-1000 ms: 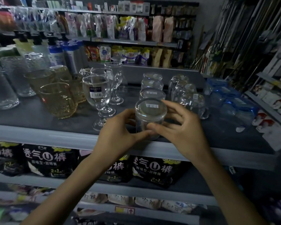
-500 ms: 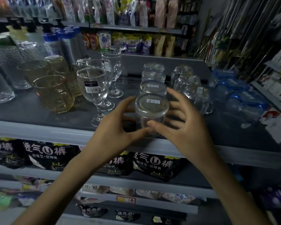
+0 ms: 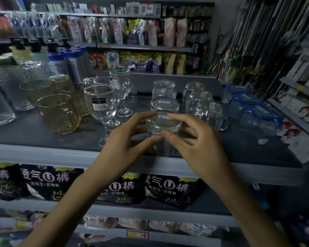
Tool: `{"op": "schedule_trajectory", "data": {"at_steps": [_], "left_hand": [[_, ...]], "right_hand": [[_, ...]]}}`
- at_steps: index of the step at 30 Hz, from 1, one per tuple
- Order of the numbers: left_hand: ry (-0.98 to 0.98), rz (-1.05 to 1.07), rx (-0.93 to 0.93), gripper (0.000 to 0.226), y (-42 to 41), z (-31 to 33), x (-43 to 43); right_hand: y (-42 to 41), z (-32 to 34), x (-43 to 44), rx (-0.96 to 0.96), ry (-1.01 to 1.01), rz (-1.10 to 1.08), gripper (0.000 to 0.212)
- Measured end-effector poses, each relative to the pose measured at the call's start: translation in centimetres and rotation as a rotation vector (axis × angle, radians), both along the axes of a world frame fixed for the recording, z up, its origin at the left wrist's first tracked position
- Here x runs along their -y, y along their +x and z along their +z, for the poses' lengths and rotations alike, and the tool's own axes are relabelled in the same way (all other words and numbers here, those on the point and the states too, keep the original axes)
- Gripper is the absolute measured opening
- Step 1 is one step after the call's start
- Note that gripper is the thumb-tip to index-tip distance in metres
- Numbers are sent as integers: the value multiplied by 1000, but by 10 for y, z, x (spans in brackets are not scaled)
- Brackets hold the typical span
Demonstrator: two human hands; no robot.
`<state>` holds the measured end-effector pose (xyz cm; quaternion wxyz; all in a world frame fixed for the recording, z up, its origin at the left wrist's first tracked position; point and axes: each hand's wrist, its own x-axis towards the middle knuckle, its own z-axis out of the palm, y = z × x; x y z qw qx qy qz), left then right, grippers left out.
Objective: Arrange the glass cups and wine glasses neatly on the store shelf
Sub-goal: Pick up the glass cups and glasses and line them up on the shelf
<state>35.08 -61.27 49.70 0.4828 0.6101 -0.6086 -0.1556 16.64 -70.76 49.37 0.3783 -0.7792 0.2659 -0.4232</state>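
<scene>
Cup: the glass cup (image 3: 165,125) stands mouth down at the front edge of the shelf (image 3: 43,154), its stickered base up and its long axis upright.
Left hand: your left hand (image 3: 125,139) curls round the cup's left side, with the forefinger at the top and the thumb low on the front.
Right hand: your right hand (image 3: 200,141) mirrors it, and the two thumbs nearly meet; the other fingers are spread.
Nearer hand: neither, as the cup sits squarely between them.
Row: the next upturned cup (image 3: 165,104) stands just behind yours, in line toward the shelf's back edge.
Neighbours: a wine glass (image 3: 102,104) stands near your left wrist and a mug (image 3: 210,113) just to the cup's right.
Coming move: probably a small nudge straight back, so keep the cup vertical.
</scene>
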Motion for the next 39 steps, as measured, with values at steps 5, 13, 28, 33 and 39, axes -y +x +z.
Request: {"op": "schedule_trajectory", "data": {"at_steps": [5, 13, 28, 33, 39], "left_hand": [[-23, -5, 6, 61, -4, -2, -5], [-72, 57, -33, 69, -5, 2, 5], [-84, 47, -42, 65, -8, -1, 8], [-140, 49, -148, 54, -7, 8, 8], [-113, 90, -192, 54, -4, 11, 41]], "right_hand": [[-4, 3, -6, -47, -112, -45, 39], [10, 36, 22, -203, -194, -189, 32], [24, 46, 30, -282, -84, -239, 27], [13, 44, 33, -270, -75, -196, 31], [21, 42, 35, -227, 25, -146, 41]]}}
